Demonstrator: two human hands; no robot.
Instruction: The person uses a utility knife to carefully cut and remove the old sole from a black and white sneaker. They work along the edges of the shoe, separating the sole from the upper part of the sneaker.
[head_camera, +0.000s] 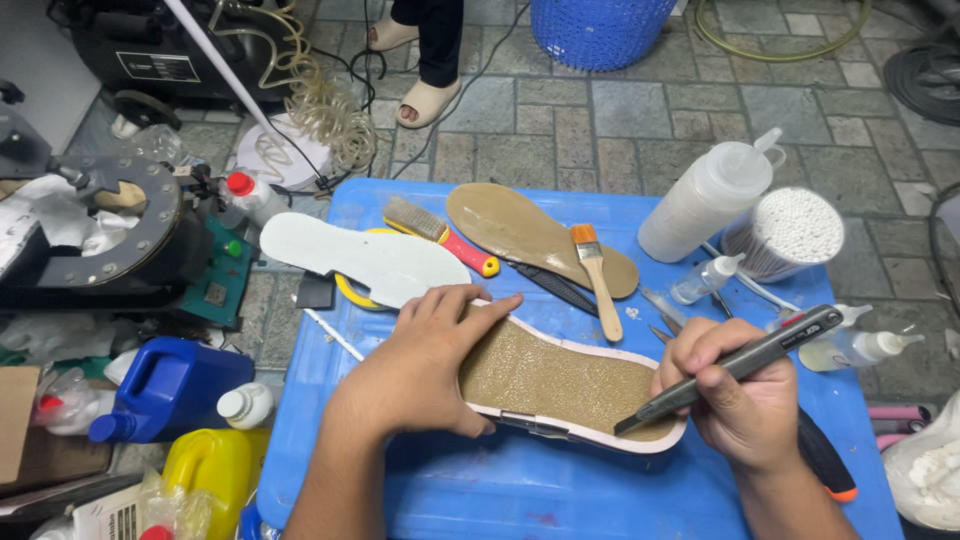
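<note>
The shoe sole (570, 385) is being pressed flat by the open left hand (425, 365). A knife (735, 365) is being gripped by the right hand (735, 405). It should be guided slowly along the edge.

Single head-worn view, looking steeply down and forward from above the person's forearms. The blue table (520, 490) fills the lower centre at close range; both hands, left hand (425, 365) and right hand (735, 400), enter from the bottom edge. The upper part of the frame reaches farther out across the paved floor (620, 120) to a blue basket (598, 30) and another person's sandalled foot (428, 100). There is no second view, so nothing is shared.
</note>
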